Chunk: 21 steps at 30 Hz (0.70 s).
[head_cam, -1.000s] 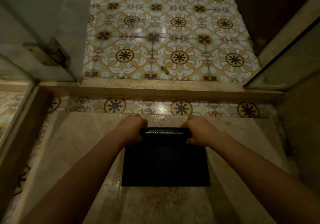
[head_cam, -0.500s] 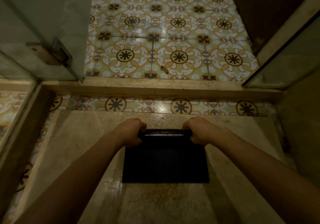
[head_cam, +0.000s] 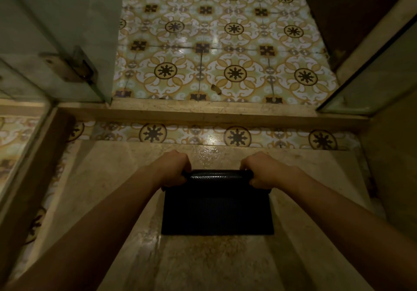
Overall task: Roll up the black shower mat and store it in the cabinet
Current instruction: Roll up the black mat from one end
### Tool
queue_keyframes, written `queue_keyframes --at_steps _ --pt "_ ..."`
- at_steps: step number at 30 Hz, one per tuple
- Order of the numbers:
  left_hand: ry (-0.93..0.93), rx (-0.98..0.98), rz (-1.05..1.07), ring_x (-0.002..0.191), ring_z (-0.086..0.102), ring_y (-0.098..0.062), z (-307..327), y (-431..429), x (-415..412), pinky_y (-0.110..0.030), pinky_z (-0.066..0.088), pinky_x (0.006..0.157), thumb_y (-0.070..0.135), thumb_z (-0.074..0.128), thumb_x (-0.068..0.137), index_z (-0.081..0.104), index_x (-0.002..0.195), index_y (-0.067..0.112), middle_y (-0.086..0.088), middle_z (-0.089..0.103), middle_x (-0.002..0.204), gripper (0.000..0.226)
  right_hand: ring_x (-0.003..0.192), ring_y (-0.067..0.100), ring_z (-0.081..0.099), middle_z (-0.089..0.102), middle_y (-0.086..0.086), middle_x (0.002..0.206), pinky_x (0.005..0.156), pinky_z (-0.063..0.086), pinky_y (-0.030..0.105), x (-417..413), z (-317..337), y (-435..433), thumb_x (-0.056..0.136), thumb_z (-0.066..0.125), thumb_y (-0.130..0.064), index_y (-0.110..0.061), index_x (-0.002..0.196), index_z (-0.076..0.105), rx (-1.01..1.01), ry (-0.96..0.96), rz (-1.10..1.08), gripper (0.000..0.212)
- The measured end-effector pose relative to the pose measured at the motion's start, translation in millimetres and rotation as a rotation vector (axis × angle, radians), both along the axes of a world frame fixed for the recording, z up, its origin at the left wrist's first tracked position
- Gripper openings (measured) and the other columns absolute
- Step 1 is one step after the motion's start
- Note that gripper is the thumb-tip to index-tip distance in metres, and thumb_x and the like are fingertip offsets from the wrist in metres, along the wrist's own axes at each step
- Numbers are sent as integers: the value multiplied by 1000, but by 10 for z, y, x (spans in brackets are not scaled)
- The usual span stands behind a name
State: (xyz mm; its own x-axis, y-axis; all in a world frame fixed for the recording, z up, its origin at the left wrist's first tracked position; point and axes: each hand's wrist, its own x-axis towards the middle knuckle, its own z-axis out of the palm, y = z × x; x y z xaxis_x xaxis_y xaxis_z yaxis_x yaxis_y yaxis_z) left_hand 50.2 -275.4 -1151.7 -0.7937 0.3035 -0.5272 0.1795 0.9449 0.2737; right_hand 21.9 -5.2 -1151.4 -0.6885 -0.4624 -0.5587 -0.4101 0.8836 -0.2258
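Note:
The black shower mat [head_cam: 217,211] lies on the beige stone shower floor, low in the middle of the view. Its far end is curled into a tight roll [head_cam: 217,175] with a bumpy, shiny underside showing. My left hand [head_cam: 172,169] grips the roll's left end and my right hand [head_cam: 262,169] grips its right end, fingers wrapped over it. The near part of the mat lies flat. No cabinet is in view.
A raised stone curb [head_cam: 203,114] crosses the view beyond my hands, with patterned floor tiles [head_cam: 221,49] behind it. A glass door with a metal hinge [head_cam: 72,67] stands at the left, a glass panel [head_cam: 374,81] at the right. The shower floor [head_cam: 203,263] looks wet.
Both hands have rolled the mat's far end toward me; the roll sits nearer and the flat part is shorter than a second ago.

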Motion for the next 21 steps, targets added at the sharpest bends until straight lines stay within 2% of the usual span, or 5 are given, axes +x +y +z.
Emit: queue_keyframes --at_steps 4,6,11,16,21 --pt "25 2 15 94 65 -19 -18 21 54 -29 52 77 23 75 72 68 107 23 0 71 103 36 107 26 55 56 10 118 82 47 32 95 -20 12 76 75 -20 -15 118 62 22 39 32 45" --pt "31 -16 -19 93 63 -19 -20 28 85 -29 52 76 24 75 72 70 104 23 -1 70 102 32 104 26 54 55 8 115 81 47 32 141 -8 29 75 75 -23 -15 113 65 17 47 60 40" --pt "-81 -28 -69 104 61 -21 48 1 51 -27 48 84 23 70 81 70 115 24 0 68 113 34 96 25 59 61 8 107 74 51 32 153 59 39 75 71 -15 -16 106 68 9 -15 47 31" --pt "-44 -18 -41 89 63 -16 54 13 140 -33 55 79 24 82 70 73 97 25 1 71 97 29 95 24 55 56 5 108 73 45 31 260 46 63 73 78 -22 -20 103 58 6 47 63 36" --pt "-77 14 -96 85 64 -11 86 -31 173 -25 50 74 22 76 76 74 101 26 5 73 93 25 92 23 59 63 7 103 65 40 26 285 84 68 75 75 -22 -16 102 66 14 27 82 29"
